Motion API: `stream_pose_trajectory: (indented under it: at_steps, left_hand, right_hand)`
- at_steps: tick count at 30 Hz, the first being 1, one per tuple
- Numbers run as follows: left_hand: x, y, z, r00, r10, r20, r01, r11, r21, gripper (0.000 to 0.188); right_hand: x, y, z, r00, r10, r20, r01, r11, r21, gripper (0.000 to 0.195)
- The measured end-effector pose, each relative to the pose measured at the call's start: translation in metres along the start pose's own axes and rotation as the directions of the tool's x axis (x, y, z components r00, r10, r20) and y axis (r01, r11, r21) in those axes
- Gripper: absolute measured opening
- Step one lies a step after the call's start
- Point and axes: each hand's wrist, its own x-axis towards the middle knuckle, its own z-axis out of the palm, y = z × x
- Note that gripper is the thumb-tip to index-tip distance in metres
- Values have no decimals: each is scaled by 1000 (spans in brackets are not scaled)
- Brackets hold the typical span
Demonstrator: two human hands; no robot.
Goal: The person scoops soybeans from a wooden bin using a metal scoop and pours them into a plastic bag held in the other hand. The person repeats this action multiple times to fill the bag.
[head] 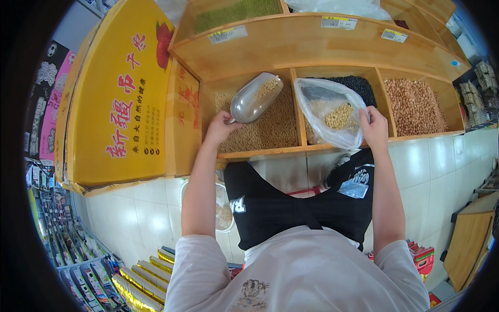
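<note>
My left hand (223, 126) grips the handle of a metal scoop (249, 107). A small heap of pale yellow beans (267, 89) lies in the scoop, which is over a wooden compartment of tan beans or grains (269, 134). In my right hand (376, 126) is the right rim of a clear plastic bag (312, 107). Its mouth is spread wide, and more yellow beans (338, 117) rest in it. The bag covers much of the middle compartment, where black beans (356, 85) show behind it. Scoop and bag are apart.
Shelled peanuts (415, 107) fill the right compartment. Wooden dividers (299, 113) and a front edge (265, 154) bound the bins. Behind rises a wooden board (288, 46) with labels. A yellow printed box (124, 97) stands left. A white basket (230, 227) sits on the floor.
</note>
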Motion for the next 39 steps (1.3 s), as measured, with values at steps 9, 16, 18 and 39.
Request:
stream_pose_trajectory:
  at_steps: [9, 16, 18, 39]
  left_hand:
    - [-18, 72, -14, 975, 213, 58, -190, 945, -265, 29]
    - [-69, 234, -39, 900, 411, 148, -437, 852, 288, 19]
    - [-85, 269, -24, 903, 376, 206, -419, 667, 616, 21]
    - [-61, 190, -41, 995, -90, 43, -6, 379, 925, 31]
  right_hand:
    - [0, -2, -3, 999, -35, -7, 35, 999, 15, 29]
    - [-2, -2, -3, 1000, -24, 7, 24, 999, 43, 27]
    - [-2, -1, -4, 1000, -28, 2, 28, 999, 42, 27]
    - [-2, -3, -3, 1000, -31, 0, 31, 999, 24, 27]
